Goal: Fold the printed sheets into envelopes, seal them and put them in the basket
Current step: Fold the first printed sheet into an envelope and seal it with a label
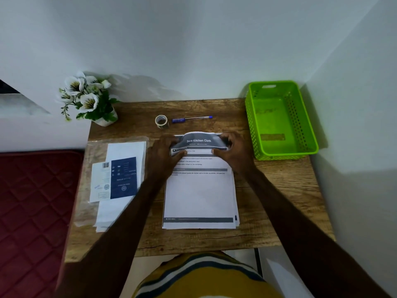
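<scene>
A stack of printed sheets [199, 194] lies in the middle of the wooden table [279, 201]. The top sheet's far edge, headed "Store Kitchen Cloth" [198, 141], is curled up and bowed toward me. My left hand [163, 153] pinches that edge at its left corner. My right hand [233, 150] pinches it at the right corner. A pack of envelopes [120, 179] in clear plastic, with a dark blue label, lies at the left. The green perforated basket [309, 134] stands at the back right with nothing in it.
A small roll of tape [161, 121] and a blue pen [191, 118] lie behind the sheets. White artificial flowers in a pot [88, 97] stand at the back left corner. A red quilted mattress [32, 201] lies left of the table. Walls close the back and right.
</scene>
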Motion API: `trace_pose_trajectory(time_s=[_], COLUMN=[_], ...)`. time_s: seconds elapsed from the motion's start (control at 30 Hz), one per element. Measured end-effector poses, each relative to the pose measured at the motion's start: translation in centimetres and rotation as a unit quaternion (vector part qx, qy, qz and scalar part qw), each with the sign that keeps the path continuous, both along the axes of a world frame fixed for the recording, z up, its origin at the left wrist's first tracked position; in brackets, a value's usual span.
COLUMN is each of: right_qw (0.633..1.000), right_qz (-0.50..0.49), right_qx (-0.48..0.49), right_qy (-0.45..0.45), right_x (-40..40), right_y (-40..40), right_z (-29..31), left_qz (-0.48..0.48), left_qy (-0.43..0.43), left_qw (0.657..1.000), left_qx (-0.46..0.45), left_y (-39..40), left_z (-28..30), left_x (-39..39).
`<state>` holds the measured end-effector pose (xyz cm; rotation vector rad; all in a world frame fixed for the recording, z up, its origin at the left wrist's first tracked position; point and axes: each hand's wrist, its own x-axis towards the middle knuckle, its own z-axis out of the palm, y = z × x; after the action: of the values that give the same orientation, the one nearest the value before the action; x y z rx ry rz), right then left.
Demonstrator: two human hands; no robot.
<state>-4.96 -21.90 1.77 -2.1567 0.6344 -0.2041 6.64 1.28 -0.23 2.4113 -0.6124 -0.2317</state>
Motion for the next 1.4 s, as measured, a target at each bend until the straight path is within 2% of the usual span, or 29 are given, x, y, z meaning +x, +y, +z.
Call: trace_pose_trajectory(time_s=[0.07, 0.13, 0.33, 0.4, 0.53, 0.73, 0.8, 0.87, 0.93, 1.07, 1.17, 1.27, 1.4], right_qw=[0.994, 0.987, 0.961, 0.959, 0.976, 0.986, 0.987, 0.985, 0.977, 0.962, 0.941, 0.923, 0.909], right_qz=[-0.017, -0.018, -0.046, -0.044, -0.035, 0.027, 0.043, 0.079, 0.106, 0.129, 0.16, 0.181, 0.199], right_qx=[0.111, 0.158, 0.27, 0.278, 0.208, 0.08, 0.037, -0.068, -0.138, -0.212, -0.281, -0.334, -0.367], right_qy=[-0.003, -0.012, -0.037, -0.035, -0.053, -0.146, -0.15, -0.134, -0.125, -0.117, -0.096, -0.063, 0.003], right_x=[0.2, 0.2, 0.0, -0.3, -0.9, -3.6, -4.7, -5.7, -6.4, -6.8, -6.6, -6.5, -6.2], right_y=[-0.1, -0.3, -0.8, -0.9, -0.5, 1.0, 1.3, 1.5, 1.5, 1.3, 1.0, 0.8, 0.8], right_z=[0.6, 0.8, 1.9, 2.2, 2.8, 3.5, 2.9, 1.9, 0.9, -0.5, -1.2, -1.7, -1.9], left_qz=[0.03, 0.044, 0.046, 0.03, 0.011, -0.062, -0.063, -0.094, -0.144, -0.189, -0.205, -0.19, -0.172], left_qy=[0.102, 0.162, 0.214, 0.219, 0.194, 0.071, 0.04, -0.008, -0.076, -0.16, -0.17, -0.131, -0.107], left_qw=[0.991, 0.975, 0.952, 0.947, 0.96, 0.979, 0.987, 0.992, 0.986, 0.968, 0.959, 0.963, 0.963], left_qx=[-0.081, -0.143, -0.212, -0.232, -0.202, -0.18, -0.144, -0.088, -0.037, 0.031, 0.098, 0.14, 0.177], left_y=[0.0, 0.0, 1.0, 1.5, 1.9, 2.6, 3.2, 3.8, 4.1, 3.8, 3.5, 3.1, 2.8], left_z=[0.8, 1.6, 3.6, 3.8, 4.6, 4.6, 4.3, 3.7, 3.0, 1.9, 1.0, 0.2, -1.0], left_x=[-0.1, -0.2, 0.1, 0.2, 0.0, -2.1, -3.2, -4.1, -4.8, -5.8, -6.1, -6.2, -6.3])
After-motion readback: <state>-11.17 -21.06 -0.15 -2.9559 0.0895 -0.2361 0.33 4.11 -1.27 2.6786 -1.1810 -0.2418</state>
